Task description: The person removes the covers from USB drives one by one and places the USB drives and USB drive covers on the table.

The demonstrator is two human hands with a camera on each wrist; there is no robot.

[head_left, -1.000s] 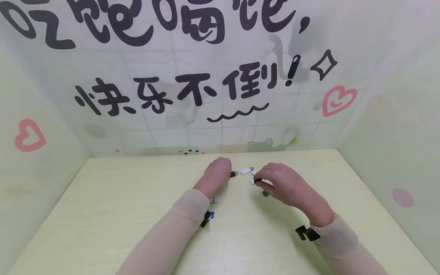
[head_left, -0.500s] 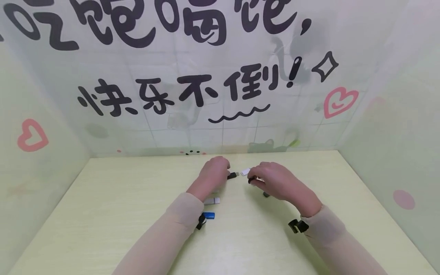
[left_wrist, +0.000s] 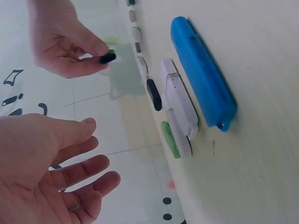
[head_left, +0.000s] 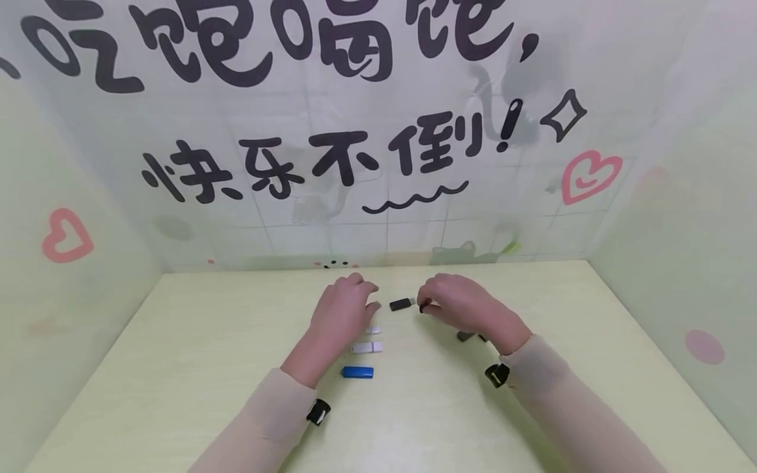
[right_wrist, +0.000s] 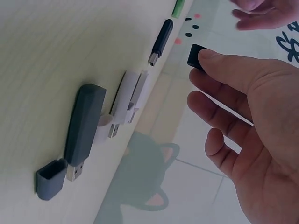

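Note:
My right hand (head_left: pixel 464 302) pinches a small black USB stick cap (right_wrist: pixel 194 56) between thumb and index finger, held above the table. Just left of it, a black USB stick (head_left: pixel 401 304) lies uncapped, its metal plug pointing right. My left hand (head_left: pixel 340 307) hovers left of that stick, fingers spread and holding nothing. Below the left hand lie a white USB stick (head_left: pixel 367 347), another white one (head_left: pixel 375 330) partly hidden by the hand, and a blue USB stick (head_left: pixel 357 372). A green stick (left_wrist: pixel 170 140) shows beside the white ones in the left wrist view.
Under the right forearm lies a dark grey USB stick (right_wrist: pixel 86 123) with its plug bare, its cap (right_wrist: pixel 50 179) beside it. Two white uncapped sticks, one nearer (right_wrist: pixel 124 98), lie beyond. A printed wall (head_left: pixel 331 230) closes the table's back edge.
My left hand has drawn back leftward from the black stick and its fingers have spread. My right hand, still pinching the black cap, has moved left toward the stick.

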